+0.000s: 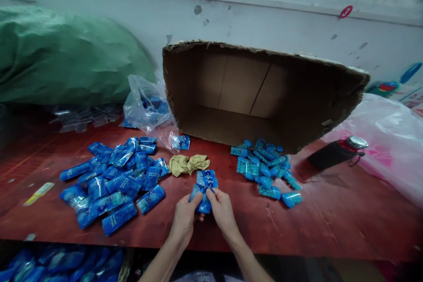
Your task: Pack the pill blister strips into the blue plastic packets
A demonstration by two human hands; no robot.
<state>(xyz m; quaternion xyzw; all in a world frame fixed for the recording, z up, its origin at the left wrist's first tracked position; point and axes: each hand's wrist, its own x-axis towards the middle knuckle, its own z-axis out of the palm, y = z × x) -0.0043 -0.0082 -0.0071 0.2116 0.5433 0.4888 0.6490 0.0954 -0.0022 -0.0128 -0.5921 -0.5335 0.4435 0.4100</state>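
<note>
Both my hands meet near the table's front edge on a small blue plastic packet [204, 205]. My left hand [185, 215] pinches its left side, thumb on top. My right hand [224, 212] grips the right side with thumb and fingers closed. Just beyond the fingertips lies a flat blue printed wrapper [208, 178]; whether it joins the held packet I cannot tell. To the left is a heap of filled, shiny blue packets [122, 180]. On the right sits a pile of small blue containers [264, 167] with bead-like contents.
A large open cardboard box [244, 83] lies tipped on its side behind. Crumpled yellowish cloth [188, 164] rests mid-table. A clear plastic bag [145, 105] holds blue wrappers. A dark flask [330, 154] leans at right, beside a translucent bag [380, 141]. More packets [62, 264] fill a container below.
</note>
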